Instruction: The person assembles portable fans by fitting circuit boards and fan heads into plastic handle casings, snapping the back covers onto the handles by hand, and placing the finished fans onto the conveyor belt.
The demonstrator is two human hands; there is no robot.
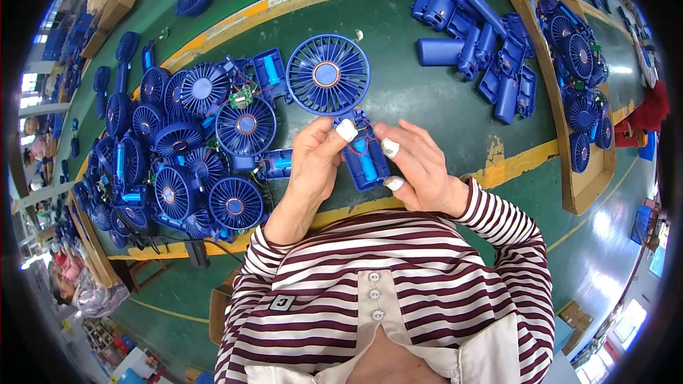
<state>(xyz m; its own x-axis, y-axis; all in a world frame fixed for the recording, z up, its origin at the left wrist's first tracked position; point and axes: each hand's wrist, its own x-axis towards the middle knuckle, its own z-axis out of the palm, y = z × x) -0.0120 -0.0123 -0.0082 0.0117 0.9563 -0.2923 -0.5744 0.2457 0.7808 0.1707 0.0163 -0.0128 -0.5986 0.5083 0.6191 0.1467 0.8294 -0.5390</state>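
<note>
A blue handheld fan with a round grille [326, 75] lies in front of me, its handle [366, 163] pointing toward my chest. The handle is uncovered and shows a light-blue cylindrical battery and thin red wires. My left hand [316, 153] grips the handle near the fan's neck, its white-covered thumb on top. At the other side, my right hand [420, 167] has its white-covered thumb and index finger against the handle's edge. Its other fingers are partly stretched out. Whatever lies under the fingertips is hidden.
Many blue fans [171, 142] with exposed wiring are heaped at the left. Blue plastic handle covers [491, 50] lie in a pile to the right. Beyond them stands a cardboard tray [594, 185] holding more fans. Yellow stripes [501, 163] run along the green tabletop.
</note>
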